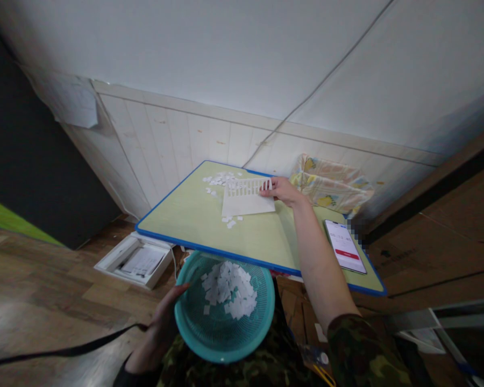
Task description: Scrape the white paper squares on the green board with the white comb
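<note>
A teal basket (223, 352) is sitting just right of the left hand (164, 314), which is gripping the basket's rim, thumb over the edge and fingers hidden beneath; white paper pieces (223, 285) are lying heaped inside. Left of and beyond that hand, a white box (135, 260) is standing open on the wooden floor (64, 290).

Farther forward, a pale green table (177, 215) with a blue edge is spreading under and to the left of the right hand (276, 191). To that hand's near right, a phone (344, 246) is lying on the tabletop, its screen lit. The right hand is pinching a slotted white sheet (248, 205) at its far right corner, so the sheet is extending leftward from the fingers; whether it is touching the table is hard to tell. Loose paper scraps (220, 177) are lying left of the hand, some beyond the sheet, a few on its near side.

Just right of and beyond the right hand, a patterned fabric bin (333, 188) is standing near the wall (234, 64), where a grey cable (318, 91) is running diagonally.
</note>
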A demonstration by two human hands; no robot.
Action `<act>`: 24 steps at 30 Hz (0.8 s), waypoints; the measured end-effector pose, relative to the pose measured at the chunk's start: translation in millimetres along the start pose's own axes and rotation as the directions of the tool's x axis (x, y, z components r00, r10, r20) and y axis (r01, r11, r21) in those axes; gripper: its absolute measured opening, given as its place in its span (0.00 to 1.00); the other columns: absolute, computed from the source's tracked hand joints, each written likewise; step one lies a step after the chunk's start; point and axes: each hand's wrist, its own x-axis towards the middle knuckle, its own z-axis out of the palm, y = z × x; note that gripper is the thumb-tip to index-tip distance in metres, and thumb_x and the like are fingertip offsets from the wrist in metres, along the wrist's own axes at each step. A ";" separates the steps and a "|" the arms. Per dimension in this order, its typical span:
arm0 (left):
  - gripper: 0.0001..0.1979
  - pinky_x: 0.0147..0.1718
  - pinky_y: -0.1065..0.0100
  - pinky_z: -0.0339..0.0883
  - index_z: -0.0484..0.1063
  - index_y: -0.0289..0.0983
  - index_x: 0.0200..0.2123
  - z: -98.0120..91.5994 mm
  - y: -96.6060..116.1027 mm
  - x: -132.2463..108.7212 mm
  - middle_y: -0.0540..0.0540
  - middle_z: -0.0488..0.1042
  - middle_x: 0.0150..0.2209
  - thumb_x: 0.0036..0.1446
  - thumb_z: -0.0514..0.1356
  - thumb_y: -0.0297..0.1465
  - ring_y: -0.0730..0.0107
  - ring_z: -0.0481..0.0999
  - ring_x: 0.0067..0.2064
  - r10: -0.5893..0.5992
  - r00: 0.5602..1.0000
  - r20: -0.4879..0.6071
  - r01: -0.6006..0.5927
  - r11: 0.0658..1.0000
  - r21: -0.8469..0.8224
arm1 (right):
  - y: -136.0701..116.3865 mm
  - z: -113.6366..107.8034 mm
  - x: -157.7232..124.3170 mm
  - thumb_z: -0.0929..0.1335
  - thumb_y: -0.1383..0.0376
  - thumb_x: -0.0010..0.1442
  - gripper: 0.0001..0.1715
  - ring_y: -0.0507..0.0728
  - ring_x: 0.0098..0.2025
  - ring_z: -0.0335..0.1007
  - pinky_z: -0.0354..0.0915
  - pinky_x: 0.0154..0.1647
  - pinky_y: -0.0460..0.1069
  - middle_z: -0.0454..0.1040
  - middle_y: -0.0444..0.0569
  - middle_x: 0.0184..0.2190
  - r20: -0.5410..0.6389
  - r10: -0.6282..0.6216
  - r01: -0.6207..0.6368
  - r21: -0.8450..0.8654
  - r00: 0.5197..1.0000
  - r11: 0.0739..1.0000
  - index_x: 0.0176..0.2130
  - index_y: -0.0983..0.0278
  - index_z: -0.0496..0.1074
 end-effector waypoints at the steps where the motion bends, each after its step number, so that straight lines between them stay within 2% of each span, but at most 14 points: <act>1: 0.07 0.38 0.57 0.78 0.80 0.34 0.34 2.4 0.7 -1.1 0.42 0.85 0.31 0.49 0.65 0.25 0.51 0.84 0.34 0.006 1.000 0.001 -0.006 1.000 0.010 | 0.9 1.9 0.4 0.78 0.56 0.36 0.26 0.50 0.25 0.67 0.60 0.23 0.43 0.77 0.45 0.28 0.022 0.015 -0.014 -0.023 1.000 1.000 0.35 0.67 0.76; 5: 0.03 0.33 0.61 0.78 0.79 0.34 0.29 6.1 2.1 -2.2 0.45 0.83 0.25 0.51 0.64 0.25 0.60 0.81 0.23 0.031 1.000 0.006 -0.031 0.999 0.037 | -2.9 2.6 -4.2 0.78 0.60 0.34 0.23 0.51 0.24 0.66 0.61 0.22 0.43 0.75 0.42 0.25 0.102 0.054 -0.046 -0.077 0.993 0.996 0.31 0.66 0.75; 9: 0.04 0.33 0.61 0.78 0.79 0.34 0.27 2.5 1.8 0.8 0.45 0.84 0.25 0.52 0.63 0.25 0.60 0.81 0.24 0.035 0.999 -0.009 -0.035 0.999 0.028 | -12.6 1.9 -10.1 0.78 0.61 0.36 0.21 0.51 0.26 0.68 0.62 0.24 0.44 0.75 0.43 0.26 0.191 0.044 -0.026 -0.098 0.981 0.995 0.31 0.66 0.74; 12: 0.04 0.34 0.60 0.78 0.80 0.35 0.29 2.6 2.6 0.4 0.44 0.84 0.25 0.52 0.64 0.26 0.57 0.83 0.27 0.040 0.999 0.021 -0.040 0.999 0.018 | -14.1 5.1 -10.6 0.77 0.60 0.38 0.21 0.51 0.27 0.66 0.62 0.26 0.44 0.74 0.43 0.27 0.119 -0.017 0.026 -0.079 0.993 0.996 0.32 0.66 0.73; 16: 0.09 0.26 0.65 0.77 0.80 0.33 0.26 8.7 5.5 -4.8 0.45 0.81 0.20 0.54 0.61 0.24 0.62 0.79 0.21 0.060 0.998 0.015 -0.060 0.998 0.013 | -9.6 11.9 -12.9 0.78 0.58 0.37 0.22 0.52 0.27 0.66 0.62 0.27 0.45 0.74 0.43 0.27 0.058 -0.018 0.021 -0.056 0.998 0.998 0.31 0.65 0.72; 24: 0.12 0.25 0.66 0.76 0.80 0.31 0.24 13.7 10.4 -10.8 0.42 0.82 0.21 0.56 0.59 0.24 0.62 0.78 0.19 0.027 1.000 -0.016 -0.026 1.000 0.017 | -17.0 19.7 -46.4 0.76 0.56 0.42 0.20 0.50 0.26 0.62 0.57 0.27 0.45 0.68 0.40 0.24 0.120 -0.059 0.078 -0.157 0.991 0.984 0.29 0.65 0.68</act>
